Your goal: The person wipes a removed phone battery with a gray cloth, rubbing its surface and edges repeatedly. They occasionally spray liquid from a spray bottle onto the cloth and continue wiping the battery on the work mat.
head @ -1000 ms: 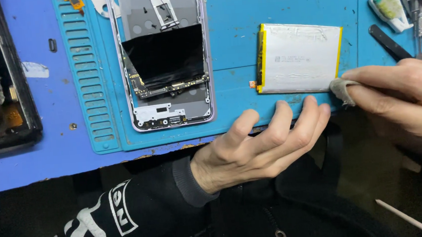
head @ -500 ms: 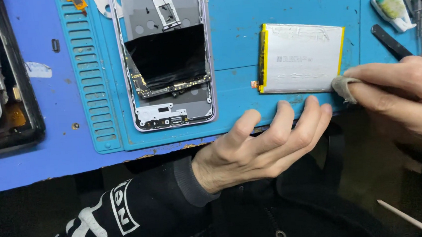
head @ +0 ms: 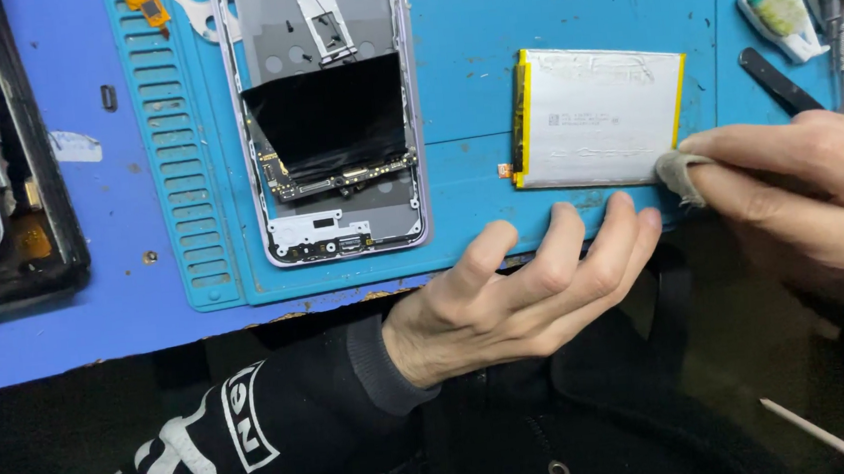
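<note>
The right hand pinches a small grey cloth between thumb and fingers, closed on it, and presses the cloth against the lower right corner of the battery. The battery, silver with yellow edges, lies flat on the teal mat, to the right of the opened phone. The left hand is empty, its fingers spread and slightly curled, the fingertips resting at the mat's near edge just below the battery without gripping anything. The phone lies face down with its back off, a black sheet across its middle and the circuit board showing beneath. The mat sits on a blue table. At the far left, a dark tray lies partly out of view. Beyond the right hand, a black pry tool lies on the mat, with metal tweezers near it at the upper right.
</note>
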